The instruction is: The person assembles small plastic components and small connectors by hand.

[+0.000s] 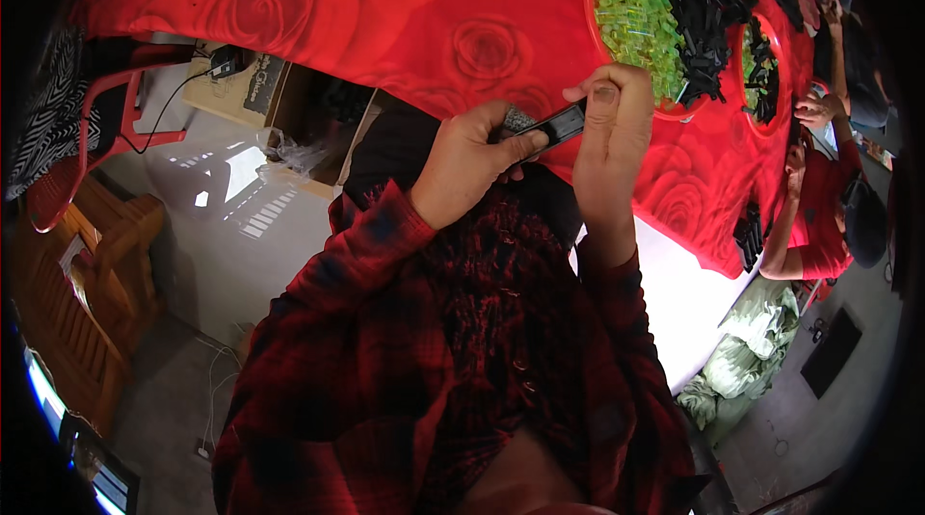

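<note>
In front of my body, near the table's front edge, I hold a small black rectangular plastic piece [566, 124]. My left hand [467, 160] is closed on its left end, with the thumb pressed flat on top. My right hand [613, 134] is closed at the other end, its fingers bent over and beside the piece. Part of the piece is hidden by the fingers. A grey speckled thing [518, 118] shows just behind the left fingers; I cannot tell what it is.
A red basin [591, 14] on the red rose-patterned tablecloth [385, 24] holds yellow-green translucent pieces and black pieces. A smaller red basin [782, 81] stands to its right. Co-workers [819, 226] sit along the right. An opened cardboard box [299, 120] is left of me, beside a red chair [135, 101].
</note>
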A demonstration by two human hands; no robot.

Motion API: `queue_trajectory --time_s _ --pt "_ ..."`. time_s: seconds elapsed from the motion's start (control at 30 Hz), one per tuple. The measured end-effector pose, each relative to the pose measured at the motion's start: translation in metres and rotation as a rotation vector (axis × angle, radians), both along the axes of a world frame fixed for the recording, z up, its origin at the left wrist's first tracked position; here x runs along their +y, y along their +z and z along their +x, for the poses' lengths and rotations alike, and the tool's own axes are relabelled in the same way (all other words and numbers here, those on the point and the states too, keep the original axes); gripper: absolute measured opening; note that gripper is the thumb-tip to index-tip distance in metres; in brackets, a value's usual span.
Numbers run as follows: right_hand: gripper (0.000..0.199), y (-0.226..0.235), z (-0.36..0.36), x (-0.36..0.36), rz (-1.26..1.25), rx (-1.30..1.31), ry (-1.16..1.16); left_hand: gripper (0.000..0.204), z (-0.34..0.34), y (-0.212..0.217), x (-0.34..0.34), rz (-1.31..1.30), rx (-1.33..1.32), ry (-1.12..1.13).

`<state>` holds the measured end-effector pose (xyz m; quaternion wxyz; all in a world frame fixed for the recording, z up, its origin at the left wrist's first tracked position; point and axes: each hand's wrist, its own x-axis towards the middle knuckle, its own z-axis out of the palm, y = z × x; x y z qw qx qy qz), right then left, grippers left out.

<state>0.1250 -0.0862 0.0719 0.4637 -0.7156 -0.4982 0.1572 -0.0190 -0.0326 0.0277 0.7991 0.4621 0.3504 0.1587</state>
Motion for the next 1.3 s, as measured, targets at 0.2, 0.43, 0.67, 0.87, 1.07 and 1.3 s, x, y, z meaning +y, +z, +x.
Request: queue_trajectory --time_s 0.2,0.43,0.67,0.87,1.07,1.3 --pt "0.028 0.006 0.009 0.016 0.037 0.110 0.037 0.018 0.009 0.009 0.008 -0.006 -0.078 0.021" --pt "0.064 0.017 -0.007 0.013 0.057 0.443 0.025 0.020 0.011 0.005 0.011 0.077 -0.037 0.093" --pt "0.074 0.032 -0.003 0.012 0.027 0.469 0.003 0.018 0.020 0.018 0.018 0.231 0.035 0.094" --pt "0.071 0.046 0.007 0.020 0.017 0.523 0.022 0.008 0.025 0.034 0.028 0.188 -0.001 0.045" --pt "0.068 0.047 0.017 0.027 0.050 0.490 0.051 0.008 0.029 0.041 0.033 0.111 -0.119 0.026" --pt "0.068 0.036 0.026 0.029 0.031 0.528 0.017 0.008 0.040 0.041 0.032 -0.010 -0.113 0.085"
